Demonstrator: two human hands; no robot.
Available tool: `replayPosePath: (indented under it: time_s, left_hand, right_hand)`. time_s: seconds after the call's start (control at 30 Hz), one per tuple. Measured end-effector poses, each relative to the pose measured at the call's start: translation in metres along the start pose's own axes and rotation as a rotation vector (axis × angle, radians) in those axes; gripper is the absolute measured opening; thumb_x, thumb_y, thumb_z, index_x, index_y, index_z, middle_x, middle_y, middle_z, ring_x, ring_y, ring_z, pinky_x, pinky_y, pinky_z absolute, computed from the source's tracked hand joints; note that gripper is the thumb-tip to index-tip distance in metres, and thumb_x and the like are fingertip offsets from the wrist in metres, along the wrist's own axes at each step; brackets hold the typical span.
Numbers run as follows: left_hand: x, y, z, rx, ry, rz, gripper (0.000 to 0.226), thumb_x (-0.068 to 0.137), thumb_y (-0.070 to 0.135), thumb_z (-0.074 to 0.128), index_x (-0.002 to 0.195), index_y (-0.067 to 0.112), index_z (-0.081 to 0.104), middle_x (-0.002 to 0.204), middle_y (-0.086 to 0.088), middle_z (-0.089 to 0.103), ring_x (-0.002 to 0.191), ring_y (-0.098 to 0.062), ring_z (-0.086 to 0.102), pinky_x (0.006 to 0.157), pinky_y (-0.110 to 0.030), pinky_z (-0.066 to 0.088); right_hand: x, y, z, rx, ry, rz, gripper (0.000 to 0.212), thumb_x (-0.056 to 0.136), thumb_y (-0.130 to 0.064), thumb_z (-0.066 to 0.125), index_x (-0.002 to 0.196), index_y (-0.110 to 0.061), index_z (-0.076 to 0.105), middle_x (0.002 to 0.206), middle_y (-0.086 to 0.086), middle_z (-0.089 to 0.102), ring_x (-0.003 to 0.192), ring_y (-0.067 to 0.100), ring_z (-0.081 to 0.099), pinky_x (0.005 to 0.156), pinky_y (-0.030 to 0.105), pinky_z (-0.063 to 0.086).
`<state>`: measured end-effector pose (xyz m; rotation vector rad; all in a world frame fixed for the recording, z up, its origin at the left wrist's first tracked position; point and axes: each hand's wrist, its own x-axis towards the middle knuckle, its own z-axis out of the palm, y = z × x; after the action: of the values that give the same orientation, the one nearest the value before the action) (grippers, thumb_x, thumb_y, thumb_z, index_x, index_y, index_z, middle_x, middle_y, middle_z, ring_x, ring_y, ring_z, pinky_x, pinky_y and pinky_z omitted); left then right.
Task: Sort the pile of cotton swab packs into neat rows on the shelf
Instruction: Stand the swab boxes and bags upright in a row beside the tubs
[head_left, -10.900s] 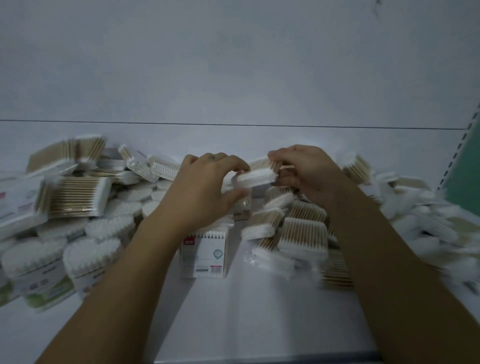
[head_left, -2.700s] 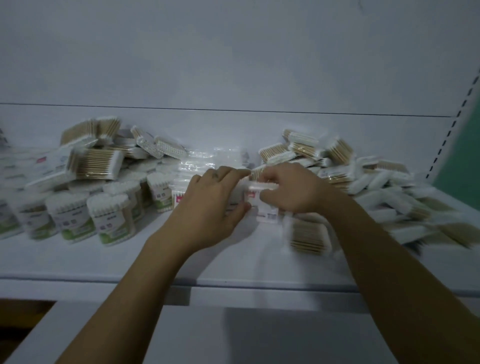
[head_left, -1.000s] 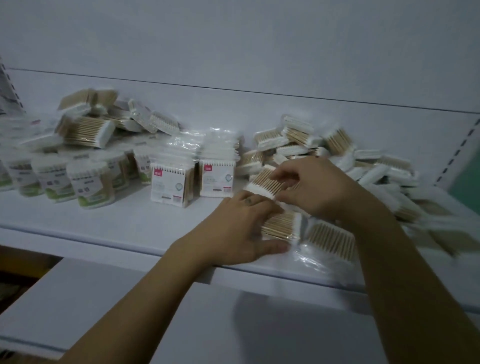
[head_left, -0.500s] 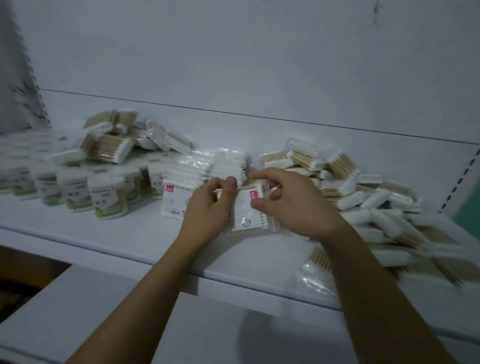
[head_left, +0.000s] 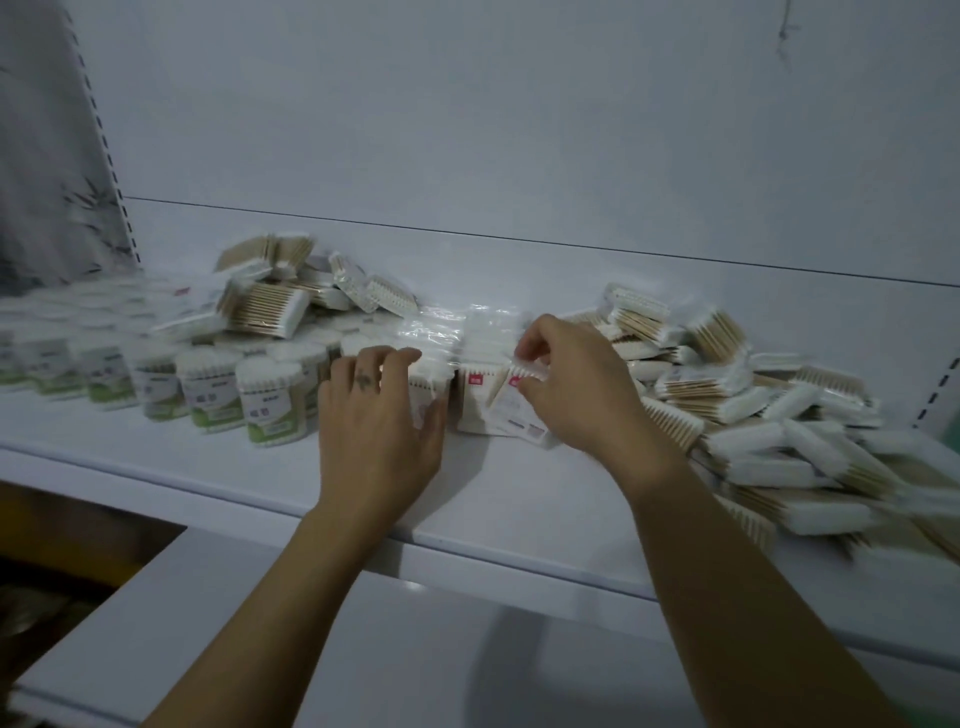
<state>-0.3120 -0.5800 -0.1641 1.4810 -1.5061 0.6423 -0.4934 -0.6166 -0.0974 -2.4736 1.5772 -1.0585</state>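
On the white shelf stand two short rows of flat cotton swab packs with red labels. My left hand rests with straight fingers against the front and top of the left row. My right hand pinches a tilted red-label swab pack by its top edge, leaning it against the front of the right row. A loose pile of swab packs lies to the right, and a second heap sits at the back left.
Round tubs of swabs with green labels stand in rows on the left part of the shelf. A lower white shelf juts out below. The shelf's back wall rises behind, with a slotted upright at the left.
My right hand has carried the red-label pack down and back against the right row. My left hand has let go of that pack and moved onto the left row. The view has shifted slightly.
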Motion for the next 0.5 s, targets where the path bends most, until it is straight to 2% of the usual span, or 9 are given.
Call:
replayPosePath:
  time_s: [0.1, 0.2, 0.3, 0.37, 0.5]
  left_hand:
    - [-0.003, -0.009, 0.008, 0.025, -0.065, 0.013, 0.045, 0.08, 0.034, 0.065, 0.117, 0.01, 0.058, 0.117, -0.013, 0.057, 0.106, -0.036, 0.047, 0.082, -0.045, 0.039]
    - [-0.007, -0.007, 0.01, 0.037, -0.082, 0.099, 0.039, 0.083, 0.032, 0.069, 0.114, 0.011, 0.058, 0.118, -0.012, 0.057, 0.107, -0.033, 0.044, 0.08, -0.043, 0.037]
    - [-0.007, -0.011, 0.01, 0.015, -0.089, 0.066, 0.033, 0.087, 0.031, 0.067, 0.112, 0.013, 0.059, 0.118, -0.011, 0.056, 0.107, -0.03, 0.041, 0.079, -0.041, 0.032]
    - [-0.007, -0.012, 0.011, 0.013, -0.133, 0.044, 0.03, 0.088, 0.032, 0.065, 0.112, 0.015, 0.058, 0.119, -0.01, 0.054, 0.108, -0.03, 0.041, 0.079, -0.04, 0.031]
    - [-0.006, -0.011, 0.013, -0.013, -0.189, 0.055, 0.03, 0.084, 0.029, 0.067, 0.11, 0.018, 0.057, 0.122, -0.009, 0.052, 0.109, -0.032, 0.042, 0.08, -0.041, 0.035]
  right_hand:
    - [0.008, -0.013, 0.014, -0.05, -0.037, -0.023, 0.022, 0.085, -0.022, 0.072, 0.104, -0.026, 0.062, 0.096, -0.011, 0.056, 0.102, 0.013, 0.054, 0.085, 0.03, 0.044]
    - [0.008, -0.016, 0.04, -0.137, -0.019, -0.063, 0.03, 0.088, -0.031, 0.069, 0.117, -0.025, 0.063, 0.117, -0.005, 0.06, 0.114, 0.018, 0.049, 0.096, 0.031, 0.034]
    - [-0.001, -0.013, 0.051, -0.191, 0.071, -0.024, 0.053, 0.084, -0.039, 0.071, 0.132, -0.027, 0.053, 0.139, -0.001, 0.046, 0.131, 0.021, 0.035, 0.11, 0.034, 0.022]
    - [-0.007, -0.01, 0.05, -0.222, 0.098, 0.035, 0.058, 0.081, -0.039, 0.074, 0.133, -0.028, 0.052, 0.144, 0.0, 0.039, 0.135, 0.021, 0.029, 0.112, 0.035, 0.018]
    - [-0.022, -0.007, 0.061, -0.146, 0.157, 0.072, 0.061, 0.071, -0.03, 0.082, 0.127, -0.018, 0.06, 0.136, 0.013, 0.047, 0.127, 0.032, 0.043, 0.107, 0.045, 0.036]
